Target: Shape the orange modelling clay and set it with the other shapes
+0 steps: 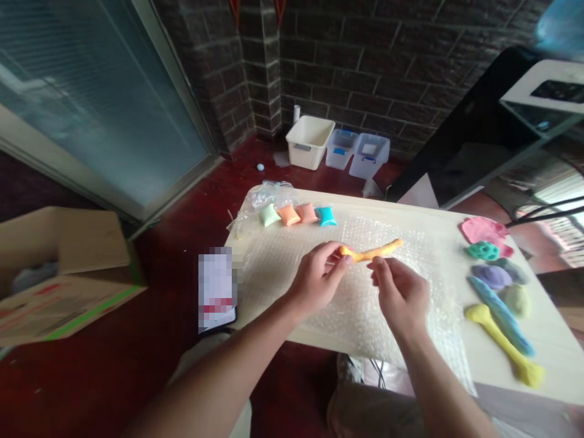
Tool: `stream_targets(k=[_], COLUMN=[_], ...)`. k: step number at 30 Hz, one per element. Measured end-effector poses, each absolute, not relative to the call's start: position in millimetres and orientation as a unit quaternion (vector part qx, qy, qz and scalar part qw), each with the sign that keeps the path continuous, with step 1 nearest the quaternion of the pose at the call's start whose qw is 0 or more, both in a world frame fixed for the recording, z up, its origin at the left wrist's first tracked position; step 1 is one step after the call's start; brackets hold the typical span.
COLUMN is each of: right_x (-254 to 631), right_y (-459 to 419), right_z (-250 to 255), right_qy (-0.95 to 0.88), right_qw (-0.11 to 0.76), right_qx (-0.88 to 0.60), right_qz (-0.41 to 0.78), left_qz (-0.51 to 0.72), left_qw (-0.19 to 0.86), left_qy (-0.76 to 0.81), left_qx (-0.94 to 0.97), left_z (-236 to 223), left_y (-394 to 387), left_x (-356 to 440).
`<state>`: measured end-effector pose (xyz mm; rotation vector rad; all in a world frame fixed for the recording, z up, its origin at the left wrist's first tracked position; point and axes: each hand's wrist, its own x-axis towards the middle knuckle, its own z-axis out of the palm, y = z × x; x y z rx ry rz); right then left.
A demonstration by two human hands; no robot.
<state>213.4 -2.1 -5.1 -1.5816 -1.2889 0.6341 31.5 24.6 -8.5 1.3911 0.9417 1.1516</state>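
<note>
While the left hand [322, 275] pinches orange clay [376, 252] above bubble wrap [353, 307], right hand [405, 293] beside, hold unclear, finished-looking shapes [491, 277] lie right of the wrap, unopened-looking packets [307, 213] beyond.

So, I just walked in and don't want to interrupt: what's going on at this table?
A person is holding a slim yellow-orange, clay-like stick with thickened ends above clear bubble wrap on a pale wooden table. The left hand pinches one end; the right hand is just below its middle, contact unclear. Four small coloured pillow-shaped packets lie near the far edge, and several soft-looking shaped pieces, including a yellow bone-like one, lie along the right.
</note>
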Motion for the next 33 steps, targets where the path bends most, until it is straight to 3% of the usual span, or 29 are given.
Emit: stream_targets(k=[4,7,16,22,33], right_x=[216,208,189,187,204], right_y=[-10,-14,-23,-31,-53], right_z=[1,6,28,48,67], right_qy=[-0.610,-0.678,-0.582,-0.461,-0.441], right_qw=[0.479,0.470,0.540,0.608,0.592], right_qx=[-0.626,-0.564,-0.516,-0.453,-0.438], right_qz=[0.080,0.044,0.320,0.462,0.514], left_qz=[0.483,0.473,0.565,0.536,0.492], left_qw=[0.434,0.402,0.550,0.628,0.697], left_qy=[0.408,0.394,0.366,0.311,0.315], left_qx=[0.641,0.678,0.493,0.470,0.416], left_z=[0,6,29,50,70], left_y=[21,17,8,-4,-19], left_x=[31,29,37,44,46])
